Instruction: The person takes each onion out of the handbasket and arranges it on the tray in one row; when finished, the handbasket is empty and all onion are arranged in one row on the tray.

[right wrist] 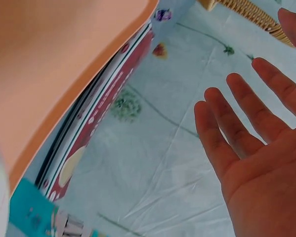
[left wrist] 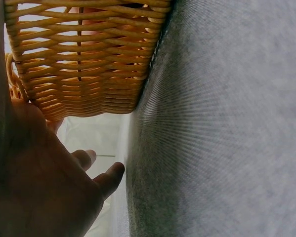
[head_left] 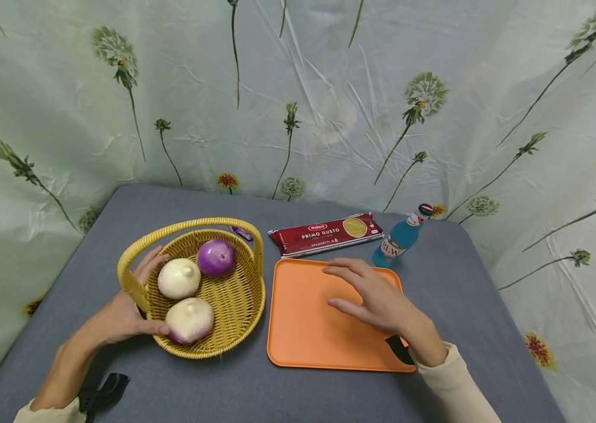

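My left hand (head_left: 120, 314) holds the left side of a yellow wicker basket (head_left: 242, 305); its thumb lies at the front rim and some fingers go behind the handle's foot. In the left wrist view two fingers stick out below the basket's woven wall (left wrist: 88, 64). Inside the basket lie two turnips showing their white ends, one at the front (head_left: 190, 320) and one behind it (head_left: 178, 278), beside a turnip with its purple end up (head_left: 216, 258). My right hand (head_left: 374, 296) hovers over an orange tray (head_left: 303, 329), fingers spread and nothing held.
A red spaghetti packet (head_left: 324, 235) lies behind the tray. At the tray's back right corner stands a blue bottle (head_left: 402, 238) with a dark cap. A small purple wrapper (head_left: 242, 233) shows behind the basket. Flowered cloth (head_left: 298, 106) hangs along the table's back edge.
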Demonstrator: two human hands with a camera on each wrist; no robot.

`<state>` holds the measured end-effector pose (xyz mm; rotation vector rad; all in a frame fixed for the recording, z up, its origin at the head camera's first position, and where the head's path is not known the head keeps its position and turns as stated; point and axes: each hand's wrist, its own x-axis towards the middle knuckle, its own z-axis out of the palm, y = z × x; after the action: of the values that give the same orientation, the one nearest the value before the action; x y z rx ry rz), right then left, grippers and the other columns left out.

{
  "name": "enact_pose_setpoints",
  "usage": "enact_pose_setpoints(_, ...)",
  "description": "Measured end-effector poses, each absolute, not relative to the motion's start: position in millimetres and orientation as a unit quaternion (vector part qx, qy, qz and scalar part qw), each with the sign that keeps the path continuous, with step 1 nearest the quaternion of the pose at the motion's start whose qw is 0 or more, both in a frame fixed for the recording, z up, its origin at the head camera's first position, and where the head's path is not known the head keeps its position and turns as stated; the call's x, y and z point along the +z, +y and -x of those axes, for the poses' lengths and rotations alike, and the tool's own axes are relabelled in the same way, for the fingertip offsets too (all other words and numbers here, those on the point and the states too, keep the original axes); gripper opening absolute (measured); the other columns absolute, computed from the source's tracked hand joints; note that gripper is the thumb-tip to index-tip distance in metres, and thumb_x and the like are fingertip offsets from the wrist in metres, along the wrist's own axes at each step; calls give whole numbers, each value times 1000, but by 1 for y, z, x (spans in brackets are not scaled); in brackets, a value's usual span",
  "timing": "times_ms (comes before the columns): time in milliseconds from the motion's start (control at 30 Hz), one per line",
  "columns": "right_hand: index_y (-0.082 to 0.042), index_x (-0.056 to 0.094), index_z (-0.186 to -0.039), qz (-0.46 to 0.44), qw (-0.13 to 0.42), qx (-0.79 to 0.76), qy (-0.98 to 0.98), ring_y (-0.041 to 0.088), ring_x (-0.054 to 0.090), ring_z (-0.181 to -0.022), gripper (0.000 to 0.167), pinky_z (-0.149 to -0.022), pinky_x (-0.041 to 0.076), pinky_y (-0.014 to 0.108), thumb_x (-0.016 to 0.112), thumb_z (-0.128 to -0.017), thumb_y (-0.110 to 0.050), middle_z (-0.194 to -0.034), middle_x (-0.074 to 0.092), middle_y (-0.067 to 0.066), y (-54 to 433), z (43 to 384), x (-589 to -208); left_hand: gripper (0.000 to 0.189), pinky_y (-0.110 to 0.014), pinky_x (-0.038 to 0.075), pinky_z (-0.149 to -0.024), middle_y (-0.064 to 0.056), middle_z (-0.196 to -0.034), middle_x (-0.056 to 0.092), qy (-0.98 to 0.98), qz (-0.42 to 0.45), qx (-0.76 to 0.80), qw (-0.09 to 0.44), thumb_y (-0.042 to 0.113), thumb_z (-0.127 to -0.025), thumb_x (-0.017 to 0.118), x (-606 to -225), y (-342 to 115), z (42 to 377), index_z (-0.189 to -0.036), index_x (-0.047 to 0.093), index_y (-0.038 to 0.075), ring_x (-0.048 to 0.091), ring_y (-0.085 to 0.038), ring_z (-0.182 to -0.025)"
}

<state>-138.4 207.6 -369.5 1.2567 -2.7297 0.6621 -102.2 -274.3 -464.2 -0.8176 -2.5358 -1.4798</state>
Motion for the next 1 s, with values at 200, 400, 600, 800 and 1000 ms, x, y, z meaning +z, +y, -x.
enact_pose_setpoints(200, -17, 55, -141, -428, 24, 226, -875, 20, 47, -133, 51, -103, 47, 45, 69, -95, -35, -145, 51, 5, 190, 141, -369, 132, -5, 12, -106, -22, -165, 1, -834, 263, -482, 48, 21, -51, 97, -467, -276, 103, -155, 19, -2, 6, -8, -149)
enact_pose_setpoints(400, -17, 54, -142, -460, 16, 233, -857, 19, 46, -135, 51, -104, 47, 43, 67, -96, -37, -147, 49, 4, 170, 142, -367, 131, -5, 13, -105, -28, -163, 2, -835, 261, -482, 45, 20, -51, 96, -468, -276, 104, -154, 19, -5, 6, -5, -148)
enact_pose_setpoints(600, -17, 52, -143, -487, 9, 240, -839, 18, 45, -137, 52, -108, 44, 42, 67, -96, -34, -147, 49, 4, 152, 144, -365, 131, -5, 13, -106, -22, -165, 1, -832, 264, -485, 46, 22, -52, 96, -468, -277, 103, -155, 19, -2, 5, -7, -149)
enact_pose_setpoints(800, -16, 53, -141, -521, 13, 237, -820, 19, 44, -138, 49, -111, 41, 39, 63, -98, -38, -147, 50, 4, 135, 145, -365, 132, -5, 14, -105, -21, -165, 1, -834, 262, -484, 44, 20, -52, 97, -468, -277, 104, -155, 19, -3, 7, -4, -148)
enact_pose_setpoints(1000, -13, 54, -140, -551, 5, 252, -796, 17, 47, -134, 49, -111, 40, 35, 65, -98, -35, -143, 53, 5, 119, 147, -366, 131, -4, 14, -105, -18, -166, 0, -836, 263, -480, 46, 22, -53, 96, -466, -276, 103, -156, 18, -1, 7, -3, -148)
